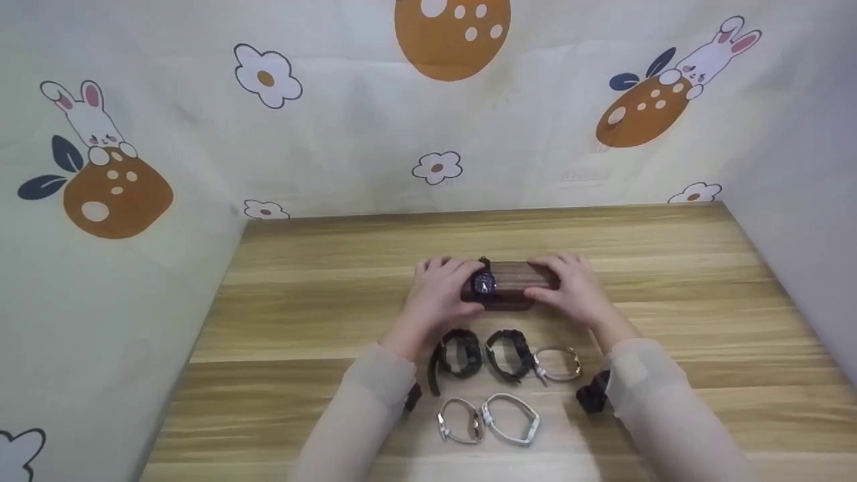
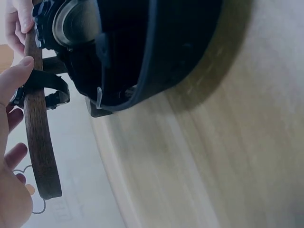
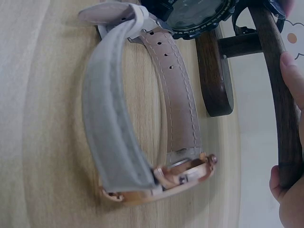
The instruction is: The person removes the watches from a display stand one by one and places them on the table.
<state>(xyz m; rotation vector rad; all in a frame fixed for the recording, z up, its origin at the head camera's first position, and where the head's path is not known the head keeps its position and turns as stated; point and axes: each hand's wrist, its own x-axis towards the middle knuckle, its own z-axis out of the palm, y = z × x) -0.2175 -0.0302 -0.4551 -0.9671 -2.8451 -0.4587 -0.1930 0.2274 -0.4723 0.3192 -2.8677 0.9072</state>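
A dark wooden watch stand (image 1: 519, 276) with a raised crossbar stands near the middle of the table. Around the left part of its bar sits a black watch (image 1: 483, 285), dial up. My left hand (image 1: 436, 289) holds this watch between thumb and fingers; in the left wrist view its strap (image 2: 53, 84) loops under the bar. At the other end of the bar, my right hand (image 1: 577, 289) grips the wood, thumb in front and fingers behind. The right wrist view shows the bar (image 3: 280, 109) joined by a short post to the base (image 3: 216, 90).
Closer to me lie two black watches (image 1: 462, 353) and a light-strapped watch (image 1: 559, 365) with a gold case. Nearer still are a slim rose-gold watch (image 1: 460, 422) and a white watch (image 1: 512, 418). Dark watches (image 1: 592, 396) lie partly hidden by each sleeve. A patterned cloth (image 1: 348, 147) hangs behind.
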